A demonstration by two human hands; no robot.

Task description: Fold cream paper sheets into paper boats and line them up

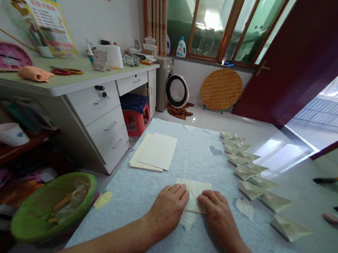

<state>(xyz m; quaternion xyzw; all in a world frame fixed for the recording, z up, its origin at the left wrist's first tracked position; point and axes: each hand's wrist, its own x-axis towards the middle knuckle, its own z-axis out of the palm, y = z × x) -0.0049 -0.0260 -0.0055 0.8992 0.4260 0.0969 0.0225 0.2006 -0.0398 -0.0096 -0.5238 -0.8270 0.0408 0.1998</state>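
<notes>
My left hand (168,209) and my right hand (218,216) rest palm down on a small sheet of cream paper (193,195), pressing on its left and right sides. The sheet lies on a pale blue quilted mat (157,238) printed with patches. A pile of larger cream sheets (154,152) lies farther away to the left. Along the mat's right side runs a long row of several folded paper boats (244,171), the nearest (289,227) closest to my right hand but not touching it.
A white desk with drawers (98,111) stands left of the mat, holding scissors and a pink clock. A green basin (53,207) sits at the near left beside a cluttered shelf. A washing machine (173,88) and a dark red door (299,63) stand beyond.
</notes>
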